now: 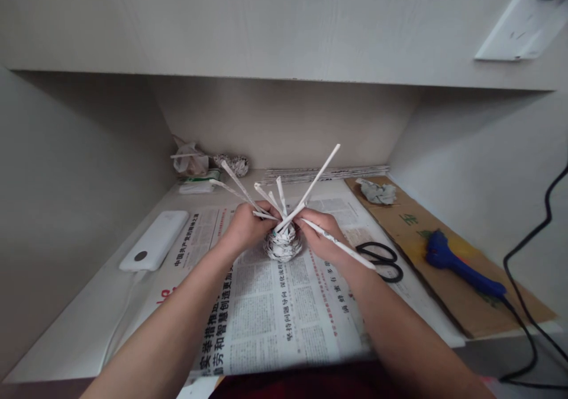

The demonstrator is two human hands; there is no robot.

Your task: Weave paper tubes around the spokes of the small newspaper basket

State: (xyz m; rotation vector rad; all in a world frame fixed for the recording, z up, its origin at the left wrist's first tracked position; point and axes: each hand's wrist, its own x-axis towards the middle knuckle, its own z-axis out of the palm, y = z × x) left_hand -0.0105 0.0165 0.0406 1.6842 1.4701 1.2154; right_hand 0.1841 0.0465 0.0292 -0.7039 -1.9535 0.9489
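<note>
A small round piece woven from rolled newspaper (283, 245) stands on the spread newspaper (261, 310) in front of me. Several white paper tubes (320, 174) stick up and fan outward from its narrow top. My left hand (252, 224) closes on the neck and tubes from the left, its fingertips partly hidden behind them. On the other side my right hand (320, 230) pinches the tubes close to the neck. One paper tube slants down to the right across that hand and wrist.
Black-handled scissors (381, 260) lie right of my right hand. Beyond them, a blue glue gun (461, 263) and crumpled paper (377, 192) rest on cardboard (421, 257). A white power bank (155, 240) with a cable sits left. Paper tubes (328, 174) line the back wall, near a plastic bag (190, 159).
</note>
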